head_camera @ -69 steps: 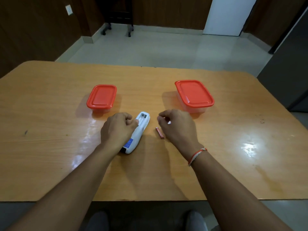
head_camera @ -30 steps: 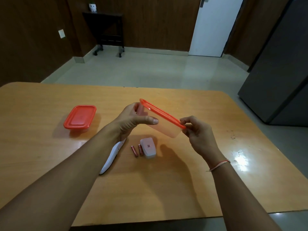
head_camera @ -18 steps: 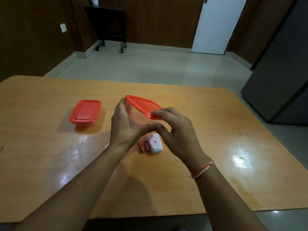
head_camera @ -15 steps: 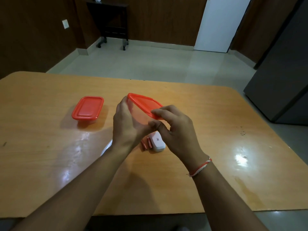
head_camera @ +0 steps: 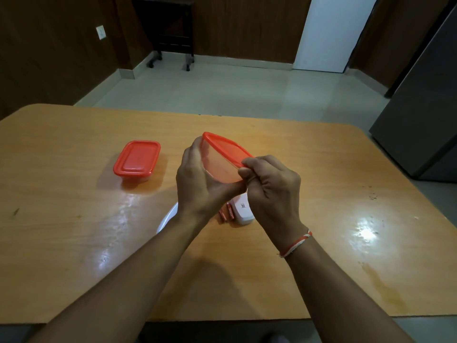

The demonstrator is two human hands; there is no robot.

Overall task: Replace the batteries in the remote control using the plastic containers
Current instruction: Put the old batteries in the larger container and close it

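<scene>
Container (head_camera: 222,167) held tilted in left grip (head_camera: 197,184), right grip (head_camera: 269,189) pinching lid (head_camera: 226,148) edge.

text: none showing readably | battery cover (head_camera: 243,211): bearing a small dark printed mark, too tiny to read

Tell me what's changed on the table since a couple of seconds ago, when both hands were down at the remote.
The right-hand container has been lifted off the table: the left hand cradles its clear base, the right hand pinches the red lid's corner. Two batteries and the battery cover now lie below, the remote released. The left container stays shut in place.
</scene>
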